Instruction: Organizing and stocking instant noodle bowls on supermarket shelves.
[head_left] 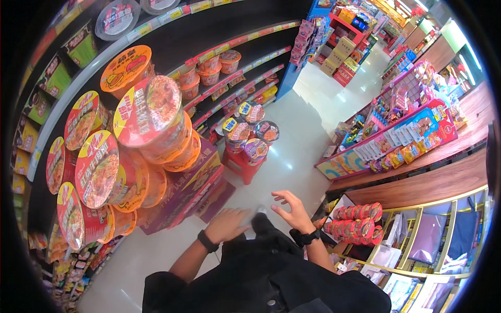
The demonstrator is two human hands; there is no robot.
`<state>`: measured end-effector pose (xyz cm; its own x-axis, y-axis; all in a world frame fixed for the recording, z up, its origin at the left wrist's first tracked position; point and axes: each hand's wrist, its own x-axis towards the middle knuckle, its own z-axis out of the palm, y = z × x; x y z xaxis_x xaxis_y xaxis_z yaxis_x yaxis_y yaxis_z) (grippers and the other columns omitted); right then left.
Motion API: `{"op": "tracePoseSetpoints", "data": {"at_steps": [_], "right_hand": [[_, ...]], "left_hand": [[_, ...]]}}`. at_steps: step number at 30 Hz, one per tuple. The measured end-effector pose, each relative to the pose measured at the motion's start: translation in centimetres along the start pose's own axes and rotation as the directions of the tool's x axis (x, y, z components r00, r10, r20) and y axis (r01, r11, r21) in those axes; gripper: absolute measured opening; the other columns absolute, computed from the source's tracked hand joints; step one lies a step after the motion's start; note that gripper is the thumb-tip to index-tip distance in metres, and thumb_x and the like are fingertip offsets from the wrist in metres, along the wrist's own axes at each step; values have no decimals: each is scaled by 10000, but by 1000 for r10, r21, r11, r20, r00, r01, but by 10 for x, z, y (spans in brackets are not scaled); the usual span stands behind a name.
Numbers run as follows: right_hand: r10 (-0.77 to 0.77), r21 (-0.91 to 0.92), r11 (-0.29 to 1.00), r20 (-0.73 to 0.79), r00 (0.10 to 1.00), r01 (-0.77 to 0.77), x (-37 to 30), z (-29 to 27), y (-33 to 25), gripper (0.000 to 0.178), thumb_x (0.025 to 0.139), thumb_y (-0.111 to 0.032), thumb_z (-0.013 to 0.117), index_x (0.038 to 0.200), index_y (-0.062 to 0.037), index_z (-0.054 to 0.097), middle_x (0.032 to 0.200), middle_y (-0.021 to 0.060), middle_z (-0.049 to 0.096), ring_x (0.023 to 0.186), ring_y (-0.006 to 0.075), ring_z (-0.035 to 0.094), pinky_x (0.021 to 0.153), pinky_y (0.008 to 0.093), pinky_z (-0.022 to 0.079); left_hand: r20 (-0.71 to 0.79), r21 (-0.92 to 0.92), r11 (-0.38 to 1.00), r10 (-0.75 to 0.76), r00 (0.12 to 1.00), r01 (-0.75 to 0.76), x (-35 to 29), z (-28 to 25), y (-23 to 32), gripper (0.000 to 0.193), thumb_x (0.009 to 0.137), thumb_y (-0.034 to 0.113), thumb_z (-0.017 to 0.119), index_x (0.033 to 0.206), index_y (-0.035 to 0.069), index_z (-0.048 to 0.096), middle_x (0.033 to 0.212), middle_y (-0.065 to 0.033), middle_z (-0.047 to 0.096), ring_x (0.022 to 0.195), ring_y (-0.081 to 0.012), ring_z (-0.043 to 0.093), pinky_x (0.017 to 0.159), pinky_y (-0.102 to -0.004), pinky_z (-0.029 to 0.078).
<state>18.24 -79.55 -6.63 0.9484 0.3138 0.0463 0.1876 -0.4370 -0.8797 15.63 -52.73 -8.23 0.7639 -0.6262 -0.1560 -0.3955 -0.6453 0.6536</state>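
My left hand (227, 224) hangs in the air, fingers stretched out and somewhat blurred, with nothing in it. Nearest to it stand tall stacks of instant noodle cups (96, 169) with red and orange lids, piled on purple cartons (190, 182). My right hand (292, 211) is empty too, thumb and fingers spread, above the floor in front of me. Beyond both hands, several noodle cups (238, 131) with dark and purple lids rest on a red stool (245, 169). To the right of my right hand lie rows of red noodle cups (357, 221) in an open box.
Shelves (250, 39) with tubs and packets curve along the left. A snack display stand (386, 143) is at the right, with a wooden counter (412, 175) below it. Compartments with bagged goods (428, 237) sit lower right. Cartons (339, 57) stand far down the aisle.
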Motion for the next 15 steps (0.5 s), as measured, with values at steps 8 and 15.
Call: {"op": "tracePoseSetpoints", "data": {"at_steps": [8,15], "right_hand": [[-75,104,993,129,989,62,20,-31,36,380,892,-218,715,1215,-43,618,1118,117,643,989,237,639,814,350,506],[35,9,999,453,891,-44,45,-28,108,458,918,-351,673,1243,-39,593,1162,146,650,1011,284,646,847,374,519]], "left_hand": [[-242,-112,993,-63,968,36,53,23,50,564,942,387,594,1350,10,500,1212,-231,602,1120,-381,569,970,-452,439],[-156,-218,934,-319,935,283,41,64,101,558,968,388,570,1355,-6,493,1194,-229,616,1105,-390,576,957,-447,451]]}}
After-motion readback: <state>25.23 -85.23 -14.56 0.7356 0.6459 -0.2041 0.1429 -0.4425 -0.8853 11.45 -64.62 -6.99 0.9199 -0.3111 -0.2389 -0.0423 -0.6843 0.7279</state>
